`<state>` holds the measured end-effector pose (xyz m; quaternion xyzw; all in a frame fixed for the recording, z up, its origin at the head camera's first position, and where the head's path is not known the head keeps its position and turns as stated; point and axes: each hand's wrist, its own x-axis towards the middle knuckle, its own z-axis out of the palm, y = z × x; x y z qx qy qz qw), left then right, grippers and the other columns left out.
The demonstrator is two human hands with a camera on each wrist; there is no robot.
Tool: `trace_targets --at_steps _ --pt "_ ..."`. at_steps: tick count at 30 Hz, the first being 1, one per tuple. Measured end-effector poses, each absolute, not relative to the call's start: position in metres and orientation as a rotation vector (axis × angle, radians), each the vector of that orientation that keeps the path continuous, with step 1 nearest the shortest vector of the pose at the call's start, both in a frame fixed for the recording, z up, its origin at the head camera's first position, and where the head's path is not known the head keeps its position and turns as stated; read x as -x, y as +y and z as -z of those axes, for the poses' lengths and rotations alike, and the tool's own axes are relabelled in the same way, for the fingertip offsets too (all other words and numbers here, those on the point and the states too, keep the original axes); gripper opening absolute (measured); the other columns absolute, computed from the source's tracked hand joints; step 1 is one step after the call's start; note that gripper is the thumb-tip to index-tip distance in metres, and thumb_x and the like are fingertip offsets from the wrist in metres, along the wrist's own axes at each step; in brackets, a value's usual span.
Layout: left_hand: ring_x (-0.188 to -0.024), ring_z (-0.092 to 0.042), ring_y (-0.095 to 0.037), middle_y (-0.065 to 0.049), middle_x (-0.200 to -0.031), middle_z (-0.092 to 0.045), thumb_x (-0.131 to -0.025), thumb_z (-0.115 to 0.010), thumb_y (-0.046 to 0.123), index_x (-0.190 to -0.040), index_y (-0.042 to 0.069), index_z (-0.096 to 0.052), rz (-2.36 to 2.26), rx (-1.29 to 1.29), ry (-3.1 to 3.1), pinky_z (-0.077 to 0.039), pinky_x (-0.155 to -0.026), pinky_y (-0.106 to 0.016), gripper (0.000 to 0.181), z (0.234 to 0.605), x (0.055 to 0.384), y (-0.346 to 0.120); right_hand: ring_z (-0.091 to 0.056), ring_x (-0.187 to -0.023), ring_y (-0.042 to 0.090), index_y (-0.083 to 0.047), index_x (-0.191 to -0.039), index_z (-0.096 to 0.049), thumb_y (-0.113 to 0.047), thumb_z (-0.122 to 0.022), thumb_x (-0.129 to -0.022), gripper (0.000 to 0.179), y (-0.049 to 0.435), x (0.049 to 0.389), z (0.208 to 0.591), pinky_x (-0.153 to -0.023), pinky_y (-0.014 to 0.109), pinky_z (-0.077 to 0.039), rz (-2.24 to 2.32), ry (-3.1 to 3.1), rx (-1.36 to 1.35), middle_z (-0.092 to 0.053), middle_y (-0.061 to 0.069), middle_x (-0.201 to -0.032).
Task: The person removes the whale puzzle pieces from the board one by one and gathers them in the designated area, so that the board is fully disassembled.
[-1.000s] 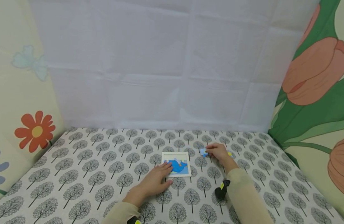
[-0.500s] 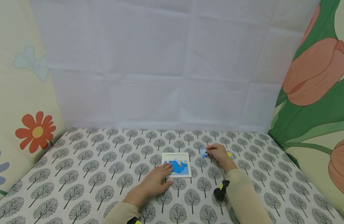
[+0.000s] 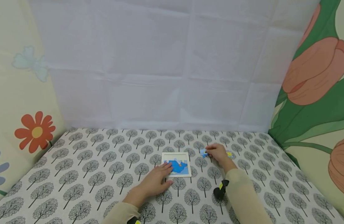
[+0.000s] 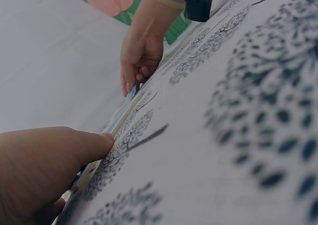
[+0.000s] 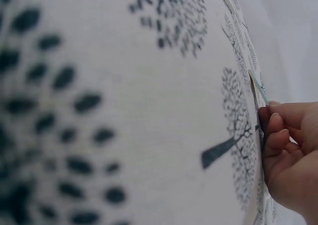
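Right hand (image 3: 218, 153) pinches light-blue puzzle piece (image 3: 202, 152) right of framed whale puzzle (image 3: 180, 168), slightly nearer worktop (image 3: 118, 186) far edge; left hand (image 3: 154, 181), fingers extended, rests on puzzle's left side.

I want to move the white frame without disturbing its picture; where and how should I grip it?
Likely pinch the white frame by its right rim, coming from the person's right: that narrow, straight border is uncovered, while the left hand overlaps the left side.

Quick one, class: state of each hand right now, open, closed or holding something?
Left hand: open, resting on the framed whale picture.
Right hand: closed, pinching a small light-blue piece.
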<state>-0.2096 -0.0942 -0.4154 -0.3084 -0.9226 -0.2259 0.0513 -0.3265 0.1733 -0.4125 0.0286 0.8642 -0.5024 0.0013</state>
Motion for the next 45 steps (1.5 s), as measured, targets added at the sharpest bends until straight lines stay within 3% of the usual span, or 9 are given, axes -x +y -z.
trace_targets --at_steps 18,27,45 --pt "-0.121 -0.028 -0.033 -0.017 -0.131 -0.036 -0.084 -0.053 0.027 -0.123 -0.004 -0.044 0.690 0.963 -2.813 -0.021 -0.097 -0.049 0.051 0.422 0.211 -0.096 -0.048 -0.062 0.014 0.001 -0.092 -0.063 -0.004 -0.059 -0.080 0.014 0.171 0.327 0.412 -0.051 0.023 -0.039 1.570 2.657 -0.253 -0.057 0.005 -0.077" --pt "-0.121 -0.027 -0.032 -0.017 -0.131 -0.035 -0.085 -0.053 0.026 -0.124 -0.004 -0.044 0.704 0.961 -2.807 -0.020 -0.098 -0.049 0.050 0.421 0.212 -0.095 -0.046 -0.055 0.012 0.003 -0.093 -0.062 -0.007 -0.059 -0.080 0.017 0.172 0.327 0.408 -0.046 0.022 -0.037 1.705 2.569 -0.243 -0.055 0.005 -0.068" --pt "-0.120 -0.031 -0.033 -0.016 -0.129 -0.039 -0.083 -0.055 0.021 -0.120 -0.005 -0.047 0.806 0.886 -2.835 -0.024 -0.097 -0.047 0.046 0.415 0.215 -0.092 -0.050 -0.058 0.013 0.001 -0.103 -0.059 -0.017 -0.055 -0.084 0.026 0.165 0.331 0.391 -0.051 0.021 -0.041 1.675 2.466 -0.296 -0.060 0.008 -0.082"
